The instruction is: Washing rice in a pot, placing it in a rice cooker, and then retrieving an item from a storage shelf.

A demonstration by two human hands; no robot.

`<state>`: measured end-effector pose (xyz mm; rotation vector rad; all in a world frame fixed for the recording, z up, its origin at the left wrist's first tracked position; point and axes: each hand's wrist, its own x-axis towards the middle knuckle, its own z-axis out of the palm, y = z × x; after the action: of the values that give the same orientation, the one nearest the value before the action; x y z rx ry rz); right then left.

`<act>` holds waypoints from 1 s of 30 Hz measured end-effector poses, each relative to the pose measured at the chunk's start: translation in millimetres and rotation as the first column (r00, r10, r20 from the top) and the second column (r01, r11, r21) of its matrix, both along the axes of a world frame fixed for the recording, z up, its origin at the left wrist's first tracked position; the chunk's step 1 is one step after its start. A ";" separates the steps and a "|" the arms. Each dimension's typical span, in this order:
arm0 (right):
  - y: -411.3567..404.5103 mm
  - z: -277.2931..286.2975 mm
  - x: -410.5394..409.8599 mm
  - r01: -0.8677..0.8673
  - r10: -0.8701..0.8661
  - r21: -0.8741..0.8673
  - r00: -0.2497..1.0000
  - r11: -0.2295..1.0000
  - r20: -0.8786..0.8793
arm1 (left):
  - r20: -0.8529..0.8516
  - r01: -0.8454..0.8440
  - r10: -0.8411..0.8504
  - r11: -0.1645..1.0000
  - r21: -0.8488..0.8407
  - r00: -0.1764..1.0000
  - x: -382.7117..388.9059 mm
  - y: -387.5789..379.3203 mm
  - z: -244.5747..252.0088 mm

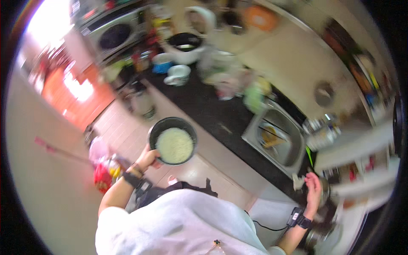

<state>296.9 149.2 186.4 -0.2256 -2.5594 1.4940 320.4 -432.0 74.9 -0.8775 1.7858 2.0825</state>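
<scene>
My left hand [149, 157] grips the rim of a dark round cooking pot [154, 129], held over the tiled floor in front of the counter. White grains that look like rice [175, 145] fill much of it, in pale cloudy liquid. Out to the right, my right hand [313, 188] is raised by the counter's near end with its fingers extended, and no object shows in it. Close beside those fingers is a small white object [298, 182], too blurred to name. Black straps with small devices circle both wrists.
A black countertop [207, 105] runs diagonally past me. Its steel sink [255, 140] holds dishes and something yellowish. White cups [178, 75], plastic bags [226, 83] and a rice cooker [186, 52] stand farther back. Red and pink bags [103, 175] lie left of me; a black cable [269, 228] hangs at right.
</scene>
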 end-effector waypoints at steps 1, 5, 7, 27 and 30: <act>-54.7 0.4 -26.7 -0.118 0.114 0.053 0.991 0.992 0.068 | 0.031 -0.046 0.046 0.999 0.011 0.998 5.4 -22.6 -7.5; -226.6 -40.7 -100.3 -0.597 0.565 0.084 0.789 0.798 0.241 | 0.057 -0.245 0.246 0.969 -0.023 0.968 43.7 -91.9 -28.5; -314.6 -41.6 -123.0 -0.757 0.723 0.082 0.646 0.648 0.246 | 0.009 -0.314 0.314 0.949 0.007 0.949 52.2 -130.1 -50.1; -921.4 -337.7 -341.5 -0.777 0.841 -0.348 0.407 0.524 0.356 | 0.317 -0.752 0.732 0.654 -0.080 0.603 -18.0 -424.4 -259.5; -954.0 -388.1 -383.7 -0.804 0.775 -0.035 0.561 0.594 0.292 | 0.350 -0.728 0.717 0.674 -0.127 0.603 -39.1 -481.9 -322.6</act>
<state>-86.8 -804.7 -201.6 0.9603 -3.1594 1.6218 281.3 -914.0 -247.7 -2.1186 1.2787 2.0997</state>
